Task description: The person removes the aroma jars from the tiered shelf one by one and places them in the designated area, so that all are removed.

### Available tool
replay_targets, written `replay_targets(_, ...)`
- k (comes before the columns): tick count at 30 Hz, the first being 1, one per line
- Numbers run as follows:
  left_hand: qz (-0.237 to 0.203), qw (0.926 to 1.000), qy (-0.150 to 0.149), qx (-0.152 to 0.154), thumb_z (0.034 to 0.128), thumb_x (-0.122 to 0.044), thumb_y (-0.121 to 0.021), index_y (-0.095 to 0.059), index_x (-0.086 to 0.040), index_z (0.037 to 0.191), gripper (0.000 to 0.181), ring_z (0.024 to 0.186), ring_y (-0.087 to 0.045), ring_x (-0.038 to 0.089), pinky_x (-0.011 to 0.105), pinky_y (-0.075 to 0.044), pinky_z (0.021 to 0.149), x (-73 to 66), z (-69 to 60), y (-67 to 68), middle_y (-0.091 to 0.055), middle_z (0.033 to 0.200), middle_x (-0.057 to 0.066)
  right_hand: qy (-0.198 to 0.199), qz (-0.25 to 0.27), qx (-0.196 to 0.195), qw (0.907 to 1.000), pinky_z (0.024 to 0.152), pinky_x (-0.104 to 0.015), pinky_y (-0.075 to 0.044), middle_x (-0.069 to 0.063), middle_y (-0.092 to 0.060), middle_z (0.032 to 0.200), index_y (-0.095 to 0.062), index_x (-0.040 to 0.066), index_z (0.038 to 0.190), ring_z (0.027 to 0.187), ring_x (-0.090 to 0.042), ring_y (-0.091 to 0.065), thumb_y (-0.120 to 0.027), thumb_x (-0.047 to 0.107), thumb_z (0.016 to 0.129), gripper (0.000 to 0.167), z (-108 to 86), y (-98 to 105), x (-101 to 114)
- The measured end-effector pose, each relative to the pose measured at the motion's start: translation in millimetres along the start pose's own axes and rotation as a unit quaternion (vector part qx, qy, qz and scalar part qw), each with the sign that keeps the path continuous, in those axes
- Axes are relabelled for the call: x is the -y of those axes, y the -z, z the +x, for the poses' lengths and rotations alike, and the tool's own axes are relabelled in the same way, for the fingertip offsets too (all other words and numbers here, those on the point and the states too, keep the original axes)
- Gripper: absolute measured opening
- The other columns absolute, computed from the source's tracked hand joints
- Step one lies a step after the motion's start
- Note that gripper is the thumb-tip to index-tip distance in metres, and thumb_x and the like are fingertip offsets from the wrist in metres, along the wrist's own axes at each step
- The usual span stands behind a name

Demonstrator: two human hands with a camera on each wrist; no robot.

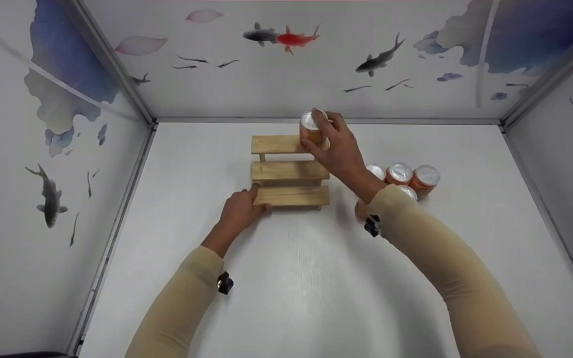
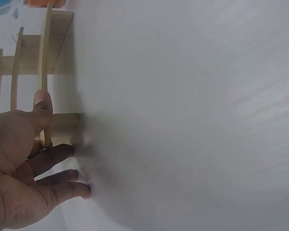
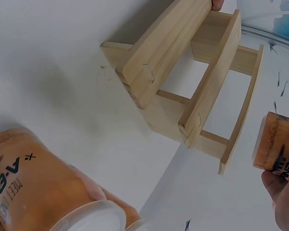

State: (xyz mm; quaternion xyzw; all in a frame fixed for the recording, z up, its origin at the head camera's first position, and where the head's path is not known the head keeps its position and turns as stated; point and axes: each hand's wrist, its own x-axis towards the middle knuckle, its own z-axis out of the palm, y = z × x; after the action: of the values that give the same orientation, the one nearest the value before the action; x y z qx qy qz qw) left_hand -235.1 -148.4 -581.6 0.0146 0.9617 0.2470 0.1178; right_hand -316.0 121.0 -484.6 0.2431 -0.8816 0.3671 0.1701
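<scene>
A small three-tier wooden stand (image 1: 290, 170) stands near the back of the white table. My left hand (image 1: 239, 211) grips the left end of its lowest step, thumb on the board's face and a finger beneath, as the left wrist view shows. In my right hand (image 1: 342, 151) is an orange can (image 3: 275, 144) with a silvery top, held upright between thumb and fingers. It is over the right end of the top step; the right wrist view shows a gap between can and board. The fingers hide part of the can.
Several more orange cans (image 1: 426, 181) stand grouped to the right of the stand, partly hidden by the right forearm. Behind the stand rises the back wall (image 1: 316, 94), printed with fish. Side walls (image 1: 132, 214) border the table left and right.
</scene>
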Motion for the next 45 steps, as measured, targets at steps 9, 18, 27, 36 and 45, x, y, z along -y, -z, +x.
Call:
replay_targets(9,-0.014,0.9998,0.008,0.007,0.1055,-0.046,-0.075,-0.044,-0.004,0.169,0.082,0.119,-0.069,0.032,0.050,-0.056,0.102,-12.9,1.0,-0.2,-0.070,0.144,0.025,-0.021,0.003,-0.006,0.9998,0.098,-0.055,-0.059,-0.022,-0.054,0.153,-0.051,0.016,0.165,0.134,-0.040,-0.066,-0.080,0.027,0.105,0.068,-15.0,28.3,-11.3)
replay_targets(18,-0.019,0.9998,0.003,0.008,0.1068,-0.042,-0.074,-0.043,-0.004,0.169,0.079,0.128,-0.069,0.036,0.052,-0.055,0.108,-16.3,1.3,-0.5,-0.069,0.146,0.026,-0.026,-0.008,-0.007,0.9996,0.088,-0.052,-0.060,-0.022,-0.054,0.153,-0.050,0.016,0.166,0.129,-0.037,-0.067,-0.081,0.028,0.104,0.070,-30.1,49.8,-25.2)
replay_targets(27,-0.022,0.9990,-0.038,-0.003,0.1067,-0.047,-0.073,-0.042,-0.004,0.170,0.082,0.129,-0.070,0.040,0.052,-0.056,0.106,-4.1,10.2,-14.9,-0.069,0.144,0.030,-0.014,-0.028,-0.037,0.9988,0.097,-0.057,-0.060,-0.025,-0.058,0.147,-0.053,0.013,0.163,0.125,-0.041,-0.069,-0.083,0.024,0.102,0.069,-52.8,67.6,-39.6)
replay_targets(36,-0.018,0.9994,-0.026,-0.014,0.1069,-0.041,-0.074,-0.044,0.002,0.166,0.079,0.127,-0.071,0.045,0.058,-0.055,0.105,12.6,-8.7,4.4,-0.070,0.140,0.033,-0.003,-0.011,-0.037,0.9993,0.096,-0.052,-0.062,-0.023,-0.058,0.147,-0.053,0.015,0.164,0.129,-0.036,-0.068,-0.084,0.024,0.102,0.070,-59.2,69.9,-37.3)
replay_targets(45,-0.013,0.9994,-0.031,-0.006,0.1070,-0.040,-0.074,-0.044,0.002,0.166,0.079,0.127,-0.070,0.046,0.059,-0.055,0.105,0.4,-6.3,1.5,-0.069,0.141,0.034,-0.046,-0.040,-0.062,0.9962,0.097,-0.053,-0.064,-0.022,-0.059,0.143,-0.056,0.014,0.161,0.126,-0.036,-0.070,-0.087,0.022,0.099,0.070,-94.2,107.7,-51.4)
